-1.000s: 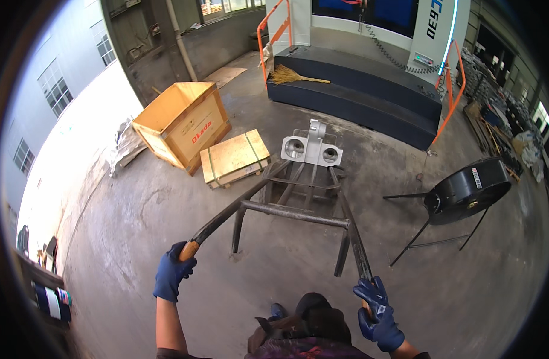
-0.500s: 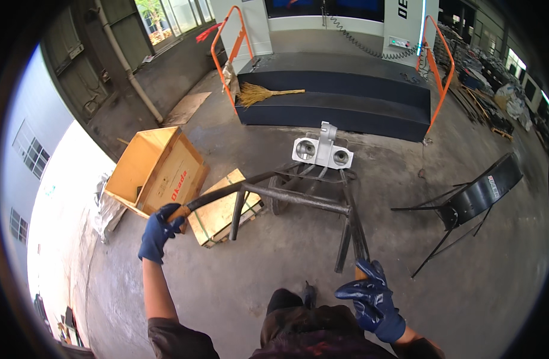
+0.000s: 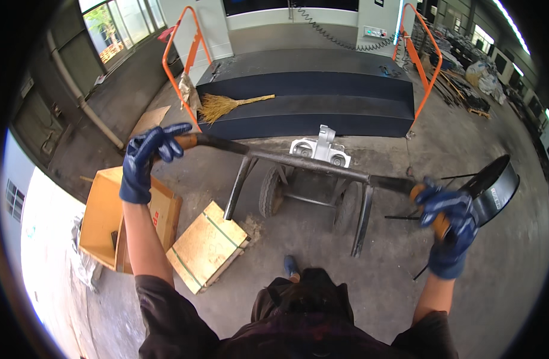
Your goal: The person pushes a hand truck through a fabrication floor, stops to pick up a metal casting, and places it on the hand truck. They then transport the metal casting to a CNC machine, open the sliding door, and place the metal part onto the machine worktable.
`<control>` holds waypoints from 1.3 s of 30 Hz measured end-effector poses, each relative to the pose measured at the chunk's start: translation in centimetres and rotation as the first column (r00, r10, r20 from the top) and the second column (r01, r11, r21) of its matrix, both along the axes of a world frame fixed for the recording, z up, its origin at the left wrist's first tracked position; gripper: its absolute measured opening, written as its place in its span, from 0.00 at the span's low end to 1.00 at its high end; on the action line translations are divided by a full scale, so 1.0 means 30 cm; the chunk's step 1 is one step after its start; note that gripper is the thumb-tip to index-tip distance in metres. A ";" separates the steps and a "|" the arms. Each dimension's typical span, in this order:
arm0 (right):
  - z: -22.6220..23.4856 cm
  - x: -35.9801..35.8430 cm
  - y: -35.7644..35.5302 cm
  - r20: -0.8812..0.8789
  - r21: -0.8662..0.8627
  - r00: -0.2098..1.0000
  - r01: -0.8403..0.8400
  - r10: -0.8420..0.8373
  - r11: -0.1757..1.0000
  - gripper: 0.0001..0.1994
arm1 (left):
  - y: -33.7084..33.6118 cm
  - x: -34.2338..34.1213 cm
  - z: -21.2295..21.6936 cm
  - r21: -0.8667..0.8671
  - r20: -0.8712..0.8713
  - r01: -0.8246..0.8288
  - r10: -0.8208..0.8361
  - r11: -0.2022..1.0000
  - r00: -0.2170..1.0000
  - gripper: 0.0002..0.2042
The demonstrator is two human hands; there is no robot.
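Note:
A black two-wheeled hand cart [image 3: 310, 163] stands in front of me, its handlebar raised and crossing the middle of the view. My left hand [image 3: 148, 158], in a dark blue glove, holds the left handle end by its brown grip [image 3: 186, 141], with some fingers stretched out. In a matching glove, my right hand [image 3: 451, 224] wraps round the right handle's brown grip [image 3: 441, 226]. Beyond the bar is a silver metal casting [image 3: 323, 147] with two round bores, its lower part hidden by the bar. One tyre [image 3: 270, 192] shows below the bar.
An open wooden crate [image 3: 101, 215] and a flat strapped wooden box [image 3: 209, 245] sit at left. Ahead are a dark step platform [image 3: 322, 119] with a straw broom [image 3: 220, 107] and orange rails [image 3: 430, 78]. A black tray-like stand [image 3: 496, 191] is at right.
Both hands have moved up and apart, raising the cart's handlebar. The bar now covers part of the casting, which sits lower behind it. My view has shifted too.

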State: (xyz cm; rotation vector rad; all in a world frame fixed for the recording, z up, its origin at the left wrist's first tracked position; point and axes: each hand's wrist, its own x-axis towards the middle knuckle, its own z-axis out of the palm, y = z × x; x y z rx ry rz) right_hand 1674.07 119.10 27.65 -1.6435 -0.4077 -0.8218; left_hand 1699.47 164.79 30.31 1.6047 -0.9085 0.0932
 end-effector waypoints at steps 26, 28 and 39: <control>0.245 1.279 -0.881 -0.159 0.540 0.983 0.007 0.094 0.842 0.23 | -0.760 1.387 0.131 -0.435 -0.036 0.219 -0.260 0.874 0.965 0.19; 0.230 1.392 -0.873 -0.226 0.609 0.960 0.274 -0.168 0.744 0.22 | -0.830 1.450 0.119 -0.491 0.025 0.285 -0.313 0.823 0.949 0.18; 0.124 1.678 -1.186 -0.065 0.087 0.934 0.357 -0.353 0.930 0.20 | -1.017 1.659 0.115 -0.450 -0.073 0.034 -0.074 0.892 0.995 0.19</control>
